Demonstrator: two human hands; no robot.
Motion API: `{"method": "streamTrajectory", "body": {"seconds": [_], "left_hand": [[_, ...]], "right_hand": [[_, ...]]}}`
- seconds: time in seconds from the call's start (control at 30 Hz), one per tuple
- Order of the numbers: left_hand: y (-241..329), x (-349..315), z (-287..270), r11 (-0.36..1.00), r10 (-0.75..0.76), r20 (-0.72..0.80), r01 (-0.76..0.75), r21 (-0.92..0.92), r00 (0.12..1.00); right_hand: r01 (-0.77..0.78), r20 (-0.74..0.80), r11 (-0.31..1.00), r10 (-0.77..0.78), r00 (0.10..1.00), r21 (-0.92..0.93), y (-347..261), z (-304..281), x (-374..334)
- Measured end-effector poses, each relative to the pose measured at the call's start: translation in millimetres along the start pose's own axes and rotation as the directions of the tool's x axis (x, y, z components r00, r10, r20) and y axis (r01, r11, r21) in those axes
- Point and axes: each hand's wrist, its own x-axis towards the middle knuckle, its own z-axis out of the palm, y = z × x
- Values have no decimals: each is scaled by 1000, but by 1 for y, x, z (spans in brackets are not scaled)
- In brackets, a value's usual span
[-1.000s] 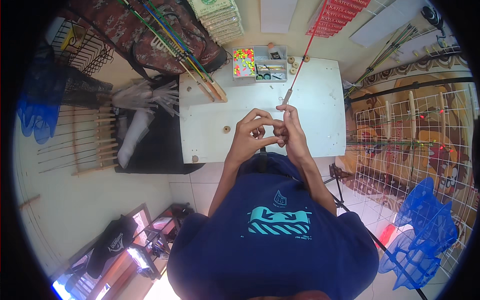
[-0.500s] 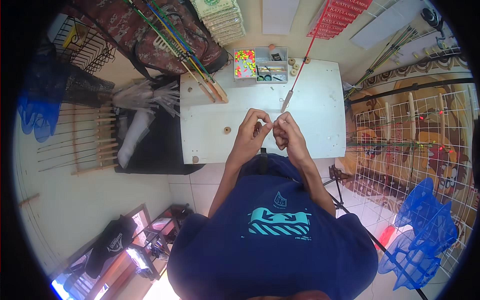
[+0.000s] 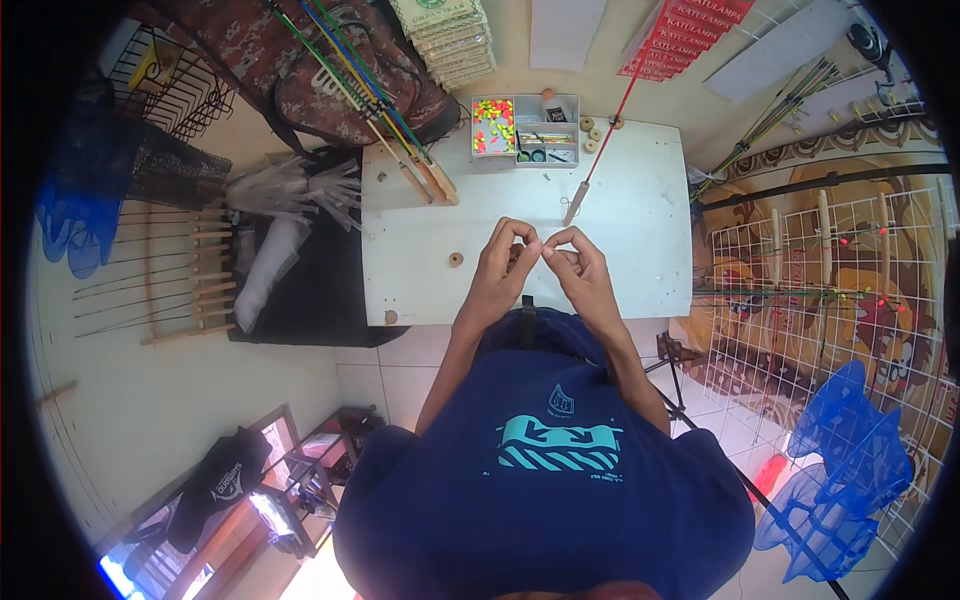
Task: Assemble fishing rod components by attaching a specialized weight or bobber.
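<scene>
Over the near part of the white table (image 3: 420, 235), my left hand (image 3: 506, 262) and my right hand (image 3: 582, 272) meet at their fingertips. Each one pinches with thumb and forefinger. Whatever lies between the fingertips is too small to make out. Just beyond my right hand rests a thin red fishing rod (image 3: 606, 145) with a pale handle (image 3: 576, 203), and a loop of fine line lies by that handle. To the left of my left hand, a small wooden spool (image 3: 456, 259) sits on the tabletop.
At the table's back stands a compartment box (image 3: 547, 108) with bright floats and small tackle. Beside it are several wooden spools (image 3: 595, 134). Several rods with wooden handles (image 3: 440, 184) lean at the back left. A wire grid (image 3: 800, 260) and blue nets (image 3: 850, 450) are on the right.
My right hand has turned and its fingers have uncurled from a tighter fist into a pinch, its fingertips now against my left hand's. The left hand stays nearly in place.
</scene>
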Motion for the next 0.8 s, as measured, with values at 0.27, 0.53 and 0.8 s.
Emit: {"method": "streamTrajectory", "body": {"seconds": [0.27,0.53,0.8], "left_hand": [[-57,9,-34,986,8,-50,0,167,999],[-204,-24,-81,439,-158,-254,299,847,954],[-173,0,-68,898,-342,-293,402,177,893]], "right_hand": [[81,-95,997,-81,992,-5,14,-8,2],[100,-126,995,-96,987,27,15,-14,1],[16,-148,999,-12,989,30,18,-14,5]]}}
